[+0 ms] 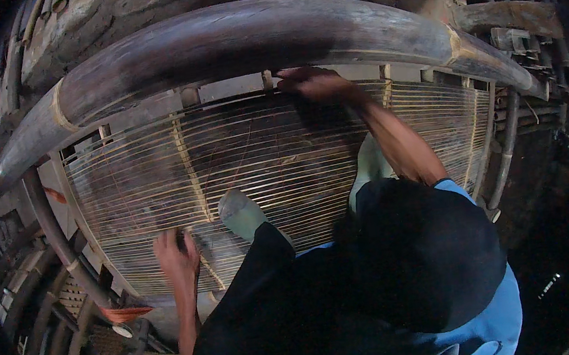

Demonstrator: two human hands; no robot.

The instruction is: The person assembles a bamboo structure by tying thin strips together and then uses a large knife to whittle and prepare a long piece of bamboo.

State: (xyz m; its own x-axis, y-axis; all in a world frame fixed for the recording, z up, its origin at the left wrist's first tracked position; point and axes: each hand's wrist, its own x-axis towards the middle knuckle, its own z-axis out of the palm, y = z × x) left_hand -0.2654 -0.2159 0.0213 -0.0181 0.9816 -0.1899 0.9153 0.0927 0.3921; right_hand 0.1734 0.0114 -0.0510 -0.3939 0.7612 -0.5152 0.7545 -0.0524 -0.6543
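A wide rack of thin, pale strips (284,170), set side by side with narrow gaps, spans the frame before me. My left hand (178,254) is on the strips at the near left, fingers bent downward and thumb apart, with nothing visible in it. My right hand (316,85) reaches to the rack's far edge, just below a thick dark pole. Its fingers point left and come together there; shadow and slight blur hide what they grip, if anything. My feet, in pale green footwear (243,213), are on the rack, knees bent in dark trousers.
The thick rounded pole (249,39) arches across the far side. Thinner poles (62,235) stand at the left and a slim post (507,147) at the right. An orange cloth strip (125,313) hangs at the lower left. More poles and timber crowd both sides.
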